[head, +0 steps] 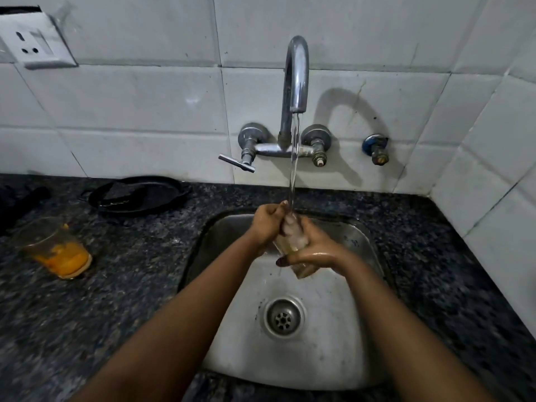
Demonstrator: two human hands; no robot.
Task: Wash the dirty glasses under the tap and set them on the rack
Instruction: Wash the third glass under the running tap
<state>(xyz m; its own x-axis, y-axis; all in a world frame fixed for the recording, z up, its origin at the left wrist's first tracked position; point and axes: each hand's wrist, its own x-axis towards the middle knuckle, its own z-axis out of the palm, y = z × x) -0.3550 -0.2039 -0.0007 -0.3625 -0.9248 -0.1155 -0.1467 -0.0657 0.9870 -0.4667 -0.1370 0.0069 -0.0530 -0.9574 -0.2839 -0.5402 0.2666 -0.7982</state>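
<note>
Glass [293, 250], clear and tinted yellowish, sits tilted over the sink [356, 236] under the tap [295, 71] stream. Both hands grip it: left hand [268, 224] at its rim, right hand [316, 252] around its body. Another glass [55, 248] with orange dregs stands on the counter [130, 271].

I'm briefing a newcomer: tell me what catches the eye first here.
The running tap at centre pours onto a glass that both hands, left hand and right hand, hold over the steel sink. On the dark counter at left stands a second glass with orange residue.
</note>
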